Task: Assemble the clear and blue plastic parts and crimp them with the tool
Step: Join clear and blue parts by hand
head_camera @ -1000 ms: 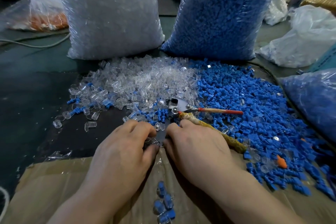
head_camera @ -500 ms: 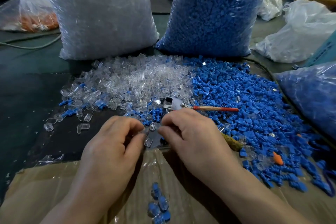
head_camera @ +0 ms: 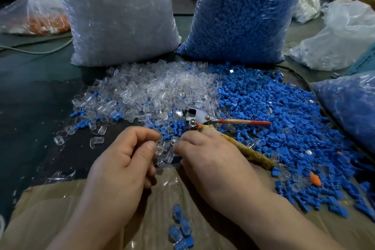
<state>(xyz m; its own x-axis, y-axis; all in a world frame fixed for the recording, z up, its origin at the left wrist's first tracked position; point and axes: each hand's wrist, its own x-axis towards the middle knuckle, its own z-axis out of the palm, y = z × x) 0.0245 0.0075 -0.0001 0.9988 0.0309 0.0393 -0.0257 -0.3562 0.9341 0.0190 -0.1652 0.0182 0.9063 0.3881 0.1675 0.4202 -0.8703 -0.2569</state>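
— What stands at the back of the table (head_camera: 30,97)?
— Two sacks side by side: the sack of caps (head_camera: 121,16) on the left, the sack of plugs (head_camera: 243,10) on the right.
— And before them?
— A heap of caps (head_camera: 154,91) before the left sack and a heap of plugs (head_camera: 274,111) before the right, their edges meeting. The crimping tool (head_camera: 200,116) lies on that seam, handles pointing right.
— Nearer?
— A cardboard sheet (head_camera: 40,209) at the near edge. Above its far edge, the left hand (head_camera: 121,164) pinches a cap (head_camera: 159,146). The right hand (head_camera: 213,160) is beside it, with the tool's nearer handle just behind. Assembled pieces (head_camera: 180,229) lie on the cardboard between the forearms.
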